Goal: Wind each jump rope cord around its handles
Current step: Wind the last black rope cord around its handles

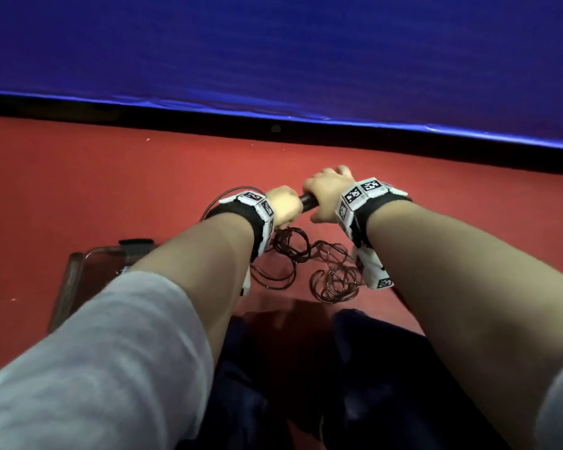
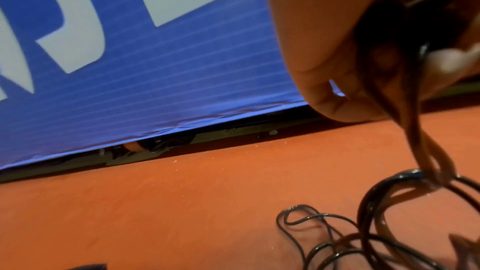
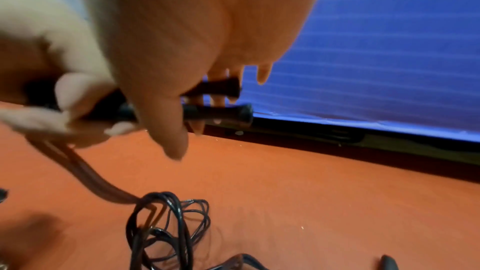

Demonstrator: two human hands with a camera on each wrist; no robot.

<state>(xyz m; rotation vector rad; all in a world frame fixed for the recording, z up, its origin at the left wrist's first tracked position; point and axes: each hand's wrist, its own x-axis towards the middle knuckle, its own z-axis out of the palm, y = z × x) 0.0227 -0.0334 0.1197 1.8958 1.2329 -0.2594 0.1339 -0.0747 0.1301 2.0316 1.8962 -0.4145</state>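
Sprawling across the red floor [image 1: 111, 190] below the handles [image 1: 307, 200] lies the loose cord [image 1: 306, 264]. Above it, the right hand [image 1: 327, 196] clasps both handles, held sideways, while the left hand [image 1: 283, 206], beside it, pinches several strands rising from the pile.
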